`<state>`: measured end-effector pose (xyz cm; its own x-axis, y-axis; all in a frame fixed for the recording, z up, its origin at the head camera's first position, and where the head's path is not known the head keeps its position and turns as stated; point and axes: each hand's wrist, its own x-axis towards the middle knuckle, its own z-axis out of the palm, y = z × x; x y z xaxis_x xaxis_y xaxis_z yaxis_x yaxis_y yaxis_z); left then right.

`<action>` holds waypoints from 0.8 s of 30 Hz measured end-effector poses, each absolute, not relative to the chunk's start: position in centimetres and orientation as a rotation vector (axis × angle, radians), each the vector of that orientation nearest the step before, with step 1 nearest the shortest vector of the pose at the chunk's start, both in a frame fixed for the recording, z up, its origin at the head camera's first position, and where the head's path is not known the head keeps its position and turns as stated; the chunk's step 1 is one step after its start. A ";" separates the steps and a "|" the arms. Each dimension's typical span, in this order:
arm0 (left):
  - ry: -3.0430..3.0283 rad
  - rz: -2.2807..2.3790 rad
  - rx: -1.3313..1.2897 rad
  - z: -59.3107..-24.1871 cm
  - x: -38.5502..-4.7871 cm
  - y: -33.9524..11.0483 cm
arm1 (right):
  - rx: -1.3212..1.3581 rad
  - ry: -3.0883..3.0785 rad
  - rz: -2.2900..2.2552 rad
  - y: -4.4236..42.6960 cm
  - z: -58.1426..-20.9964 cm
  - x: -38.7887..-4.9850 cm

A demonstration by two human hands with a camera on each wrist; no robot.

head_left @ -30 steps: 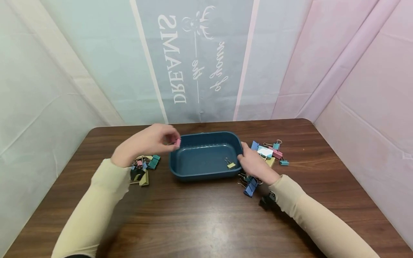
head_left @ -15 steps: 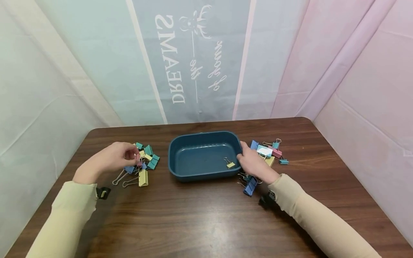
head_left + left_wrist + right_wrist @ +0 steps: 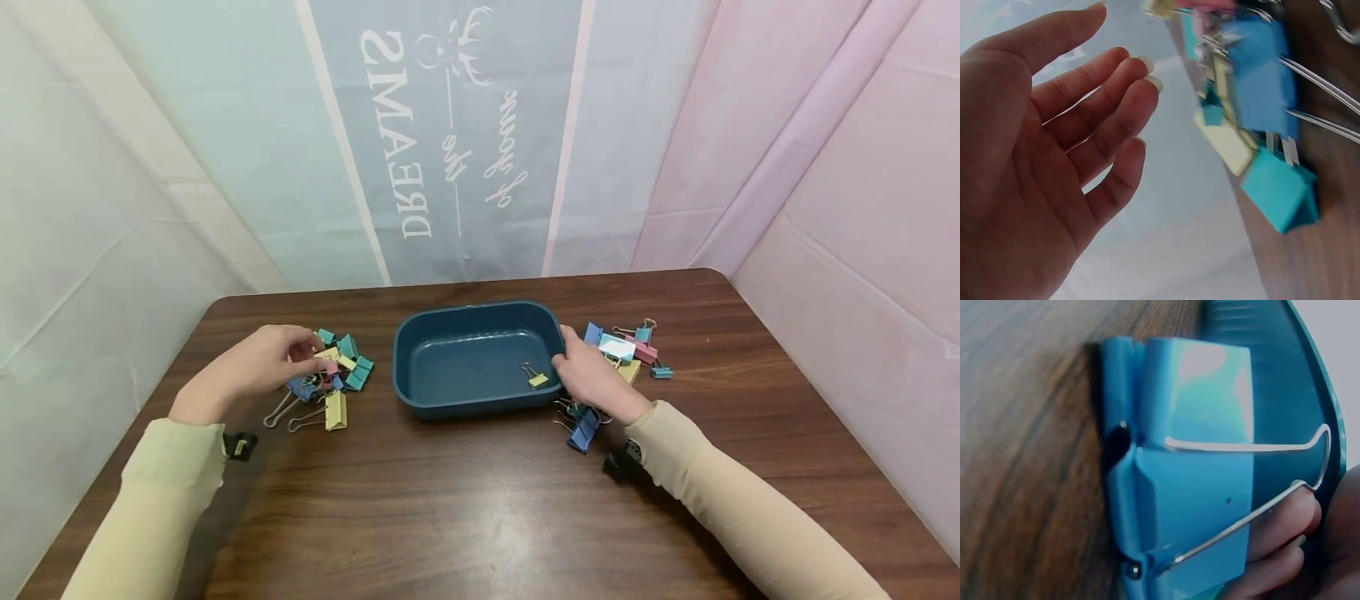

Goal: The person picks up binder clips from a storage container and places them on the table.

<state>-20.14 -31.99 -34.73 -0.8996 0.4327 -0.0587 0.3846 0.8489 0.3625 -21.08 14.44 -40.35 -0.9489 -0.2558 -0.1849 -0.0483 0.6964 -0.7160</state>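
My left hand (image 3: 273, 360) is just over a pile of coloured binder clips (image 3: 357, 372) on the left. In the left wrist view, its fingers are loosely bent, apart from the thumb, with nothing seen between them. Blue (image 3: 1263, 78) and teal (image 3: 1280, 190) clips lie beside that hand. My right hand (image 3: 592, 375) grips the right rim of a dark blue plastic tray (image 3: 457, 408). Inside the tray, near its right end, sits a small yellow binder clip (image 3: 537, 381). A large blue binder clip (image 3: 1204, 469) stands close to the right fingers.
Another heap of binder clips (image 3: 617, 348) lies right of the tray, partly behind the right hand. Blue clips (image 3: 583, 429) lie below that wrist. The brown wooden table (image 3: 450, 508) extends in front, and a printed cloth (image 3: 465, 167) hangs behind its far edge.
My left hand, which held a small pink piece at the tray's left rim, has moved left to the pile, and its fingers have loosened. The right hand and tray have stayed put.
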 end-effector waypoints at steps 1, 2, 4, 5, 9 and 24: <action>2.887 0.531 0.650 -34.5 -20.2 -31.7 | -0.240 2.641 -1.098 14.5 -40.4 -21.1; 2.883 0.540 0.669 -34.3 -20.3 -31.3 | -0.239 2.642 -1.098 14.6 -40.3 -21.1; 2.863 0.561 0.708 -33.7 -20.5 -30.2 | -0.233 2.642 -1.098 14.7 -40.4 -21.1; 2.853 0.568 0.736 -33.4 -20.6 -29.6 | -0.232 2.641 -1.100 14.7 -40.4 -21.1; 2.823 0.564 0.858 -31.9 -21.1 -26.2 | -0.234 2.632 -1.112 14.8 -40.6 -21.1; 2.713 0.546 1.260 -29.1 -24.4 -13.9 | -0.254 2.647 -1.105 14.4 -40.4 -21.1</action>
